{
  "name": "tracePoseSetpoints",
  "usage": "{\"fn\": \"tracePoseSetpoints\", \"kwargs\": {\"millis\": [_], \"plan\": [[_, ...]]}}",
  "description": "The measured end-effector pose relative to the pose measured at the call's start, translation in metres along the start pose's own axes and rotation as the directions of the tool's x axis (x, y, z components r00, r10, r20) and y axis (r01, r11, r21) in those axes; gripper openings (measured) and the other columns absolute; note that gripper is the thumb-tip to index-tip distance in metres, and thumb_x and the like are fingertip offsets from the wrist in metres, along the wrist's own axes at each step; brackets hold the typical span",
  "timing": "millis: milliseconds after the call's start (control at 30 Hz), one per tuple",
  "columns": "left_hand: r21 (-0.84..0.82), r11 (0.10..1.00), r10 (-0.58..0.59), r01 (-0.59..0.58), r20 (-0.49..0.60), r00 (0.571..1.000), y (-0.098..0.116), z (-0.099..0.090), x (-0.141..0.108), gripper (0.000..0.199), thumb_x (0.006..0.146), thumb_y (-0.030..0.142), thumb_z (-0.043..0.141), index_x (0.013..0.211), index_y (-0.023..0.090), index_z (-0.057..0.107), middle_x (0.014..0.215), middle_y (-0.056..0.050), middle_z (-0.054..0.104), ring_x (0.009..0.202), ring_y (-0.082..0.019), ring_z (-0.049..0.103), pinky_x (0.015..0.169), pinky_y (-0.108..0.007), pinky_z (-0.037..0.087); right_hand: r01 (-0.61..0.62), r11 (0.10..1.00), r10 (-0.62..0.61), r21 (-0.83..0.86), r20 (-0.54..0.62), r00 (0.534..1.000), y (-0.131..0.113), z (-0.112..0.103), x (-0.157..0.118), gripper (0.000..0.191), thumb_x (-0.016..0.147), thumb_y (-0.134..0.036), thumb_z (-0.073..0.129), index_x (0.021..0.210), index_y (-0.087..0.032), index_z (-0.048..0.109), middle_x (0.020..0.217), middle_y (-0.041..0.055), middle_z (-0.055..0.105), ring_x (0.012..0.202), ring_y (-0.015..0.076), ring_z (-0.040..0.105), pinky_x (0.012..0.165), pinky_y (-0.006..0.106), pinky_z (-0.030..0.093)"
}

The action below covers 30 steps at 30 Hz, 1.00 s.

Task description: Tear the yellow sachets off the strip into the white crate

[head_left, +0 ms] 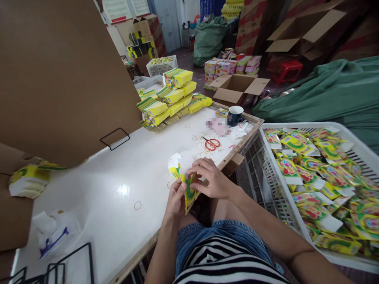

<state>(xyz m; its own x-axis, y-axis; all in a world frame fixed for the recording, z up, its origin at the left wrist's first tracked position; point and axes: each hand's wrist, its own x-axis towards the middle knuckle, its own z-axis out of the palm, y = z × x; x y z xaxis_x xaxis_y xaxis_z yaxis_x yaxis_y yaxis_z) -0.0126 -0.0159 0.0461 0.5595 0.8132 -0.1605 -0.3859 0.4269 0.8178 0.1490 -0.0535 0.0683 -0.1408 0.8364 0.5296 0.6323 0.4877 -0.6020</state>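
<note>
L hand [175,197] clamped on yellow pkt [189,193] nr front edge of surface [112,213]; R hand [211,177] touches it, can't tell grip.

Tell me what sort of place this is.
Probably a small packing workshop: stacked yellow packaging sits on the white worktable, a white crate beside it is full of yellow packets, and an open cardboard box stands beyond.

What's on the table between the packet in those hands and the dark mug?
In the head view: orange-handled scissors, thin loops scattered nearby, and a blurred pink item nearer the mug.
</note>
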Motion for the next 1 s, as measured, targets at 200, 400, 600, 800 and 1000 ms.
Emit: {"fn": "tracePoseSetpoints", "kwargs": {"millis": [200,400,600,800,1000], "plan": [[0.033,0.999,-0.018,0.018,-0.002,1.0,-0.001,0.002,-0.002,0.045,0.061,0.05,0.082,0.086,0.015,0.071,0.083,-0.007,0.075,0.082,-0.026,0.071,0.077,-0.035,0.054,-0.025,1.0,0.026,0.018,-0.022,0.999,0.005,0.005,0.0,0.027,0.076,-0.016,0.073,0.092,-0.02,0.052,0.096,0.0054,0.057,0.095,0.0231,0.05,0.085,0.037,0.041],[0.074,0.997,-0.018,0.018,-0.004,1.0,-0.001,0.003,-0.004,0.045,0.062,0.05,0.081,0.088,0.015,0.07,0.082,-0.007,0.074,0.088,-0.027,0.07,0.079,-0.036,0.053,-0.023,0.998,0.025,-0.054,0.035,0.999,0.002,0.003,0.0,0.02,0.078,-0.013,0.072,0.084,-0.019,0.054,0.092,0.005,0.053,0.093,0.0224,0.048,0.085,0.036,0.042],[0.092,0.995,-0.032,0.03,0.023,0.999,-0.004,0.002,-0.003,0.046,0.065,0.048,0.08,0.095,0.015,0.07,0.086,-0.008,0.074,0.09,-0.026,0.069,0.08,-0.035,0.052,-0.018,0.997,0.023,-0.076,0.073,0.997,0.001,0.001,-0.001,0.011,0.083,-0.019,0.068,0.088,-0.017,0.058,0.094,0.0068,0.052,0.095,0.0239,0.047,0.088,0.04,0.042],[0.117,0.989,-0.099,0.093,0.046,0.994,0.0,-0.001,-0.003,0.047,0.063,0.048,0.081,0.094,0.014,0.07,0.078,-0.007,0.074,0.069,-0.019,0.068,0.065,-0.027,0.05,-0.051,0.985,0.033,0.164,0.114,0.993,0.006,-0.007,-0.001,0.017,0.078,-0.018,0.073,0.076,-0.018,0.056,0.088,0.0035,0.05,0.091,0.0205,0.048,0.082,0.034,0.045],[0.117,0.993,0.008,0.001,-0.079,0.997,-0.002,0.0,0.004,0.045,0.065,0.046,0.081,0.095,0.016,0.066,0.075,-0.004,0.073,0.067,-0.018,0.068,0.066,-0.027,0.051,-0.2,0.959,0.241,0.202,-0.207,0.948,0.009,0.011,-0.018,0.033,0.084,-0.036,0.067,0.111,-0.021,0.057,0.119,0.0105,0.053,0.099,0.0224,0.053,0.087,0.036,0.046]]}}
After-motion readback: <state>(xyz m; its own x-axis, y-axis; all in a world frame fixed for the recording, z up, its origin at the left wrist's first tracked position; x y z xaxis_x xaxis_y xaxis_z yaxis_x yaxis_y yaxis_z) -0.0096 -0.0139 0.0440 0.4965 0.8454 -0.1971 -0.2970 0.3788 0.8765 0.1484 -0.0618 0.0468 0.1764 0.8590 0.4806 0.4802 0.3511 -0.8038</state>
